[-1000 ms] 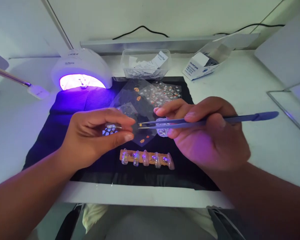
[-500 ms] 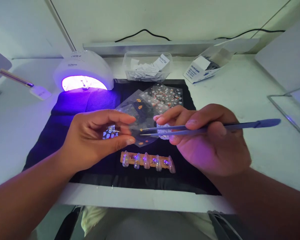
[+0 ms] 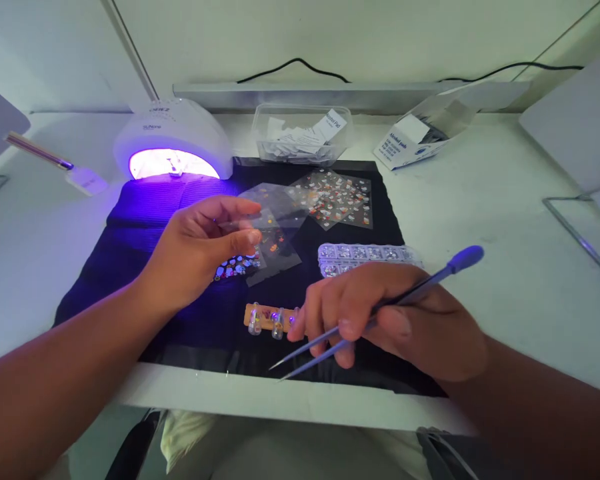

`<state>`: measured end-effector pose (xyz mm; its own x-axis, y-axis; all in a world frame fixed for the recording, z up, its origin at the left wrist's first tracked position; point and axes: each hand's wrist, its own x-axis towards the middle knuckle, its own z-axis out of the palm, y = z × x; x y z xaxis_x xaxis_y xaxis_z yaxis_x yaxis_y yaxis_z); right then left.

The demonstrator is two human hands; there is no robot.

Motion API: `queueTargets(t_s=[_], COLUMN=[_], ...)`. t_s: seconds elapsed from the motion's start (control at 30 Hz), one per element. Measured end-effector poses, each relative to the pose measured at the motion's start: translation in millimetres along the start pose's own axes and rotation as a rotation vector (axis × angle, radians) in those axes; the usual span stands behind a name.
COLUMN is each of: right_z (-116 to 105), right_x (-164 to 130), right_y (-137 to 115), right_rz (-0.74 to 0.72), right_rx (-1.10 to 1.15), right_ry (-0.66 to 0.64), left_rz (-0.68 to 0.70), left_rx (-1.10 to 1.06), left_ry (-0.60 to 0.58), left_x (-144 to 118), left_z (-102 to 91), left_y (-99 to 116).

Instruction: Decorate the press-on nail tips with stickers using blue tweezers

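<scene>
My left hand (image 3: 200,247) is raised over the black mat, thumb and fingers curled at the edge of a clear sticker sheet (image 3: 276,257) with small orange designs. It appears to hold this sheet, though the grip is partly hidden. My right hand (image 3: 380,320) grips blue-grey tweezers (image 3: 325,345), their tips parted and pointing down-left near the mat's front edge. Nothing shows between the tips. Behind the right fingers is an orange strip (image 3: 266,319) carrying clear false nails (image 3: 255,320), partly covered. Beyond that hand lies a clear compartment case (image 3: 360,252) of small shiny pieces.
A lit nail lamp (image 3: 180,130) stands back left on the black mat (image 3: 205,340). Patterned clear sheets (image 3: 343,197) lie on the mat. A plastic tub (image 3: 303,150) of alcohol pads and an open carton (image 3: 405,147) stand behind. A brush-like tool (image 3: 40,150) is at far left.
My right hand has swung the tweezers down and toward me, away from the sheet. My left hand has drawn back slightly up and left, the sheet shifting with it. The compartment case is uncovered.
</scene>
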<state>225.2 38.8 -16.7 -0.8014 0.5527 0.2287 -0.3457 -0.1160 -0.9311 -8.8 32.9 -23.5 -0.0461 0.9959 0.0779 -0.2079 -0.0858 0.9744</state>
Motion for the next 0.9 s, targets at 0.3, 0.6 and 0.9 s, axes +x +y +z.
queueTargets(t_s=[0.3,0.6,0.9], right_z=[-1,3,1], right_x=[8,11,17], right_y=[-4,-8,-13], right_rz=[0.019,0.025,0.086], right_rx=[-0.121,-0.197,-0.272], right_ry=[-0.112,-0.17,-0.239], left_rz=[0.015,0.044,0.093], left_rx=[-0.04,-0.028,-0.012], left_ry=[-0.04,-0.018,0.005], left_x=[0,0,0], left_z=[2.5,4.3,2.6], left_y=[5,13,13])
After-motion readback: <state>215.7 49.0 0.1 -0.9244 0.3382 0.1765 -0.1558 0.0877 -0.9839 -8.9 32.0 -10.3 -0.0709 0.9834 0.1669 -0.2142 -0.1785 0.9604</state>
